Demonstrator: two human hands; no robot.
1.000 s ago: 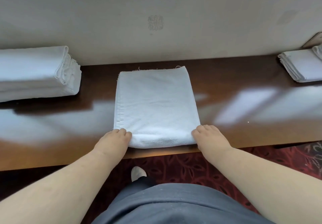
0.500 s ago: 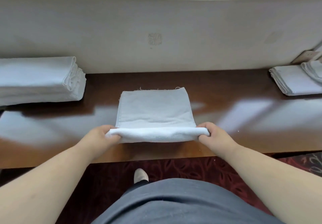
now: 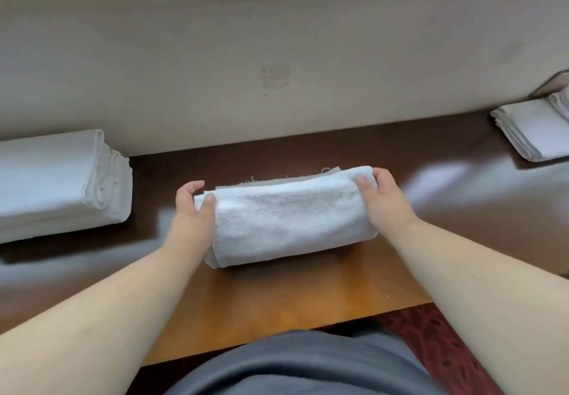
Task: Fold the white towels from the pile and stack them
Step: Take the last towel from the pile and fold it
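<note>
A white towel (image 3: 289, 219) lies folded over on itself in the middle of the brown table (image 3: 277, 302), its frayed far edge peeking out behind the top layer. My left hand (image 3: 192, 210) grips its left end, thumb on top and fingers curled behind. My right hand (image 3: 381, 197) grips its right end the same way. A stack of folded white towels (image 3: 58, 182) sits at the left against the wall. A flatter pile of white towels (image 3: 535, 130) lies at the far right.
A beige wall (image 3: 277, 56) rises directly behind the table. The table's front edge runs just before my grey-clad lap (image 3: 301, 364), with dark red patterned carpet (image 3: 437, 342) below. Bare tabletop lies between the towel and each pile.
Both hands lifted the towel's near edge and carried it away from me, over to the far edge, halving the towel. The camera tilted up slightly.
</note>
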